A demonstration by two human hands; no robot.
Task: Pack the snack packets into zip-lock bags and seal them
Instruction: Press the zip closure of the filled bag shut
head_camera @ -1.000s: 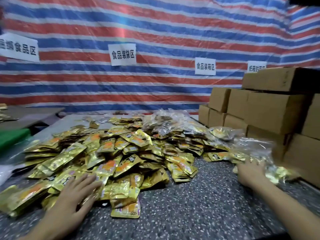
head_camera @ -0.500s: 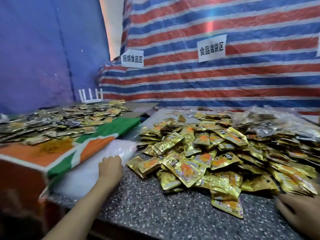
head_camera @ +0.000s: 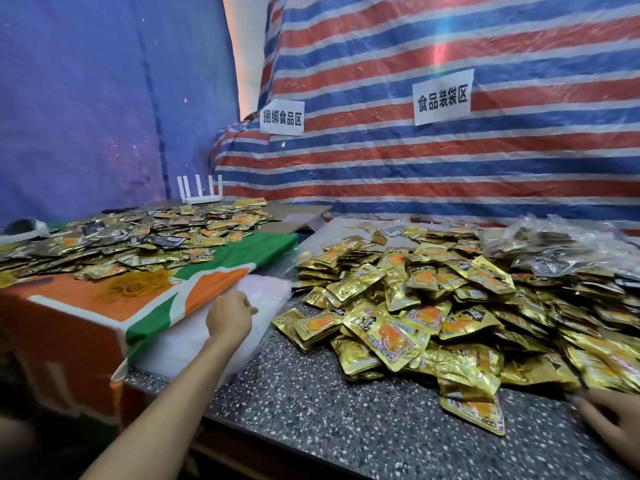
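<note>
Left hand point(head_camera: 229, 315) has curled onto zip-lock bags point(head_camera: 188, 344), packets point(head_camera: 391, 336) beside right hand point(head_camera: 611, 419).

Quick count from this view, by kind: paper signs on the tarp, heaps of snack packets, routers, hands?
Paper signs: 2, the left sign and the right sign
Snack packet heaps: 2, the heap on the speckled table and the heap on the orange-green cloth
Router: 1
Hands: 2, the left hand and the right hand
Total: 7

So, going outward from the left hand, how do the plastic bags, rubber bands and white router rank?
1. Plastic bags, right under the left hand.
2. Rubber bands, leftward on the orange cloth.
3. White router, far back by the wall.
</note>
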